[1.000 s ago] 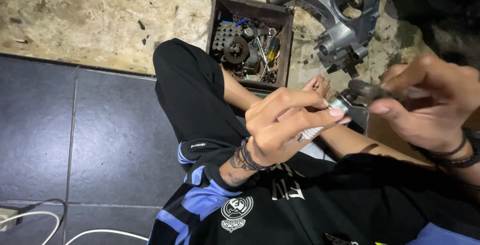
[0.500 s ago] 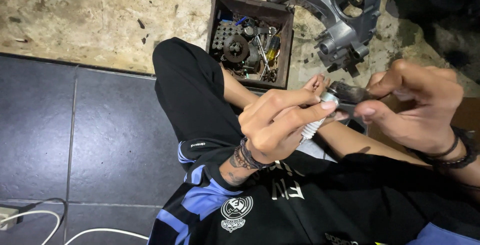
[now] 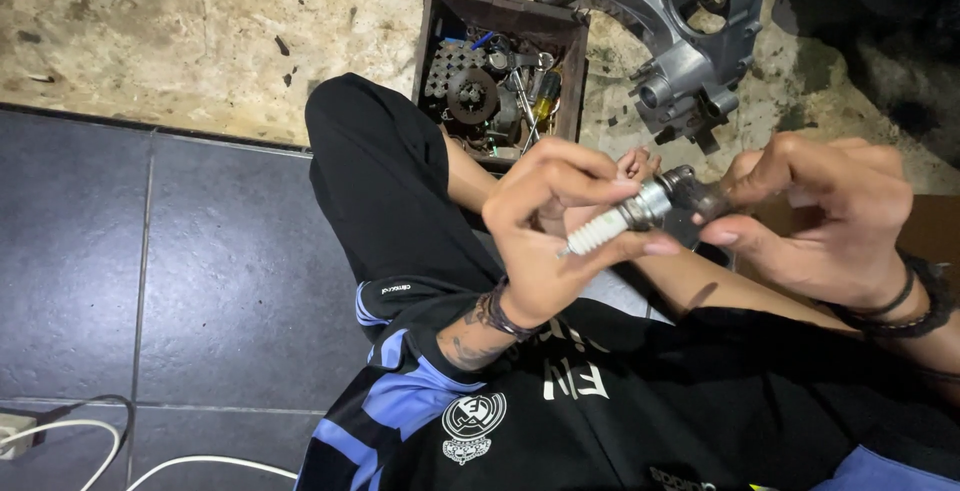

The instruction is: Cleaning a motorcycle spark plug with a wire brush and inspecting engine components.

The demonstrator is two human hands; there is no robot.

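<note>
Currently mid-handling, no fitting yet visible: spark plug (image 3: 632, 215) held in the air between both hands, above the lap, well apart from the grey metal engine casing (image 3: 690, 41) lying on the rough concrete floor (image 3: 180, 31). Left hand (image 3: 560, 226) curled closed around the plug, thumb and fingers pinching the white ceramic end, which sticks out toward the body. Right hand (image 3: 820, 216) partly closed, fingertips gripping a small dark cloth or pad (image 3: 705, 206) pressed against the plug's metal threaded end; exact nature of that dark piece not resolvable. Judged state: plug out of any engine and being wiped or checked at its metal end; cleaning apparently in hand, not clearly finished. Left to do, as a judgement only: finish with the metal end, then place the plug somewhere. Wooden box (image 3: 500, 76) of mixed parts and tools sits on the floor beyond the knee, untouched. White cables (image 3: 100, 451) on the dark tiles (image 3: 200, 271) at lower left, uninvolved.
</note>
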